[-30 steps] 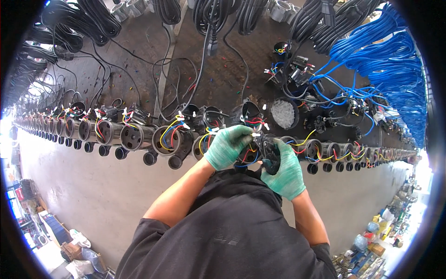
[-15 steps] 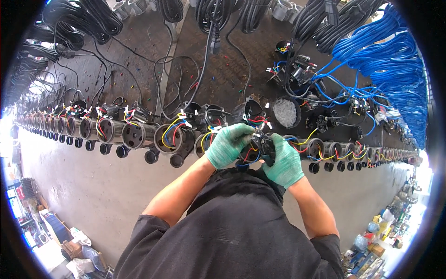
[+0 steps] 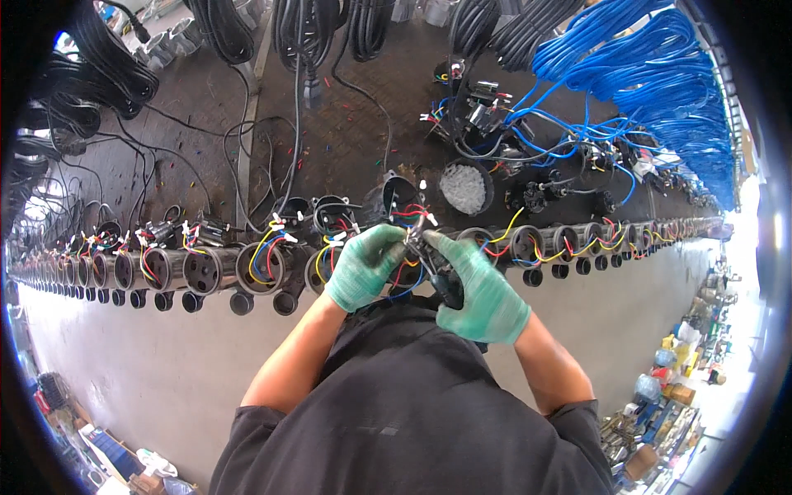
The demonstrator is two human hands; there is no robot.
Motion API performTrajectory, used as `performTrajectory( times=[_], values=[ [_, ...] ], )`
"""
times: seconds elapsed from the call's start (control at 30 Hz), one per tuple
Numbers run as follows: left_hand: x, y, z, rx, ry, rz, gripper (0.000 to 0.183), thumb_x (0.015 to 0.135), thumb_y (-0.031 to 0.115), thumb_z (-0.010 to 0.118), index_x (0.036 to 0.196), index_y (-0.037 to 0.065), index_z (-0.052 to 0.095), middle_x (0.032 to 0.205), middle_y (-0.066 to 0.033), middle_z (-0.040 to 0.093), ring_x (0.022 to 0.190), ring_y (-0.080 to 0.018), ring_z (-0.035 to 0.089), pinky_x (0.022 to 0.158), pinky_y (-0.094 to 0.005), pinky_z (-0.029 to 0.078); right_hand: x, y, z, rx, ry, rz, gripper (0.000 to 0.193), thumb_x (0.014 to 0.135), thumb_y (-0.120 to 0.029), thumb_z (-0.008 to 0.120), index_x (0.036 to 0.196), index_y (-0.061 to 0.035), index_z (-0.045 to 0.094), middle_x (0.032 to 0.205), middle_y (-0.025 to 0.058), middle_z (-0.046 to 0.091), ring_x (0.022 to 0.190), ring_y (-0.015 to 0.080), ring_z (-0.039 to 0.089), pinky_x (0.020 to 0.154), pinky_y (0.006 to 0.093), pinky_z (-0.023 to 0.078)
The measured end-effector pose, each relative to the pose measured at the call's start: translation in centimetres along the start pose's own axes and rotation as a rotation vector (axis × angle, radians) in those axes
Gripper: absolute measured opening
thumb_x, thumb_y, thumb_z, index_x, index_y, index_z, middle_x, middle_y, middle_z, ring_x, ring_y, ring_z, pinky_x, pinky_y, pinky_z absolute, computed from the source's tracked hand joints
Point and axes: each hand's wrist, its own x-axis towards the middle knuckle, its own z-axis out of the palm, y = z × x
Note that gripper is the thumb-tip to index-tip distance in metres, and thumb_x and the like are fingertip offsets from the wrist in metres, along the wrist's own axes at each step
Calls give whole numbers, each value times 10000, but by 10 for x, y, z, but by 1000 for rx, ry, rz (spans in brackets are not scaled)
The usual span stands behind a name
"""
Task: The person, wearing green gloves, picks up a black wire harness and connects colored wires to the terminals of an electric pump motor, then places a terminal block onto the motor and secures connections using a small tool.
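Both my hands wear green knitted gloves and meet above a row of dark metal cylinders. My right hand (image 3: 487, 293) is closed round a black plastic part (image 3: 447, 286), which slants down toward my body. With its fingertips pinched, my left hand (image 3: 367, 268) touches the upper end of that cluster; what exactly lies between those fingers is hidden. Red, yellow and blue wires (image 3: 404, 289) hang below, between the two hands. Just left, an open cylinder (image 3: 262, 268) shows yellow, blue and red wires with white connectors. Beyond my hands stands an open black cup (image 3: 400, 190) with red wires.
A round tub of clear whitish pieces (image 3: 464, 188) sits beyond my right hand. Coiled black cables (image 3: 307, 33) line the far side, blue cable bundles (image 3: 652, 91) the right. Black parts with cords (image 3: 540, 196) lie right of the tub. Small coloured bits dot the dark tabletop (image 3: 346, 124).
The whole scene has shifted left in view. The black part has tilted and sits lower against my right hand, whose fingers now reach forward over the cluster. My left hand stays pinched beside it.
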Motion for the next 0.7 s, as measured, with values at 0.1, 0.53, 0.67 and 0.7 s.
performTrajectory(
  times=[0.1, 0.53, 0.67, 0.7],
  values=[
    [1, 6, -1, 33, -12, -24, 166, 1022, 43, 681, 1180, -10, 692, 1088, -36, 722, 1016, -99, 660, 907, -269, 537, -5, 8, -6, -677, 504, -184, 920, 662, -49, 719, 1556, -86, 505, 1237, 199, 586, 1130, 413, 572, 995, 514, 481],
    [1, 6, -8, 42, -82, -20, 215, 988, 204, 677, 1084, 12, 682, 1013, -37, 691, 938, -110, 625, 855, -285, 523, -38, 145, -54, -596, 559, 434, 687, 834, -159, 811, 1482, -58, 607, 1292, 231, 659, 1211, 422, 624, 1063, 472, 501],
    [0, 4, -12, 6, -106, -6, 305, 991, 307, 677, 1060, 10, 682, 1014, -50, 695, 949, -122, 634, 858, -298, 526, -39, 154, -46, -662, 673, 275, 565, 881, -150, 782, 1420, -50, 651, 1298, 218, 659, 1180, 407, 630, 1040, 471, 508],
    [0, 6, -13, 11, -120, -16, 375, 987, 376, 683, 1056, 7, 677, 1013, -56, 695, 955, -128, 638, 862, -304, 527, -33, 127, -49, -652, 685, 205, 488, 897, -146, 770, 1364, -45, 675, 1304, 212, 657, 1166, 400, 629, 1026, 469, 510]
  ],
)
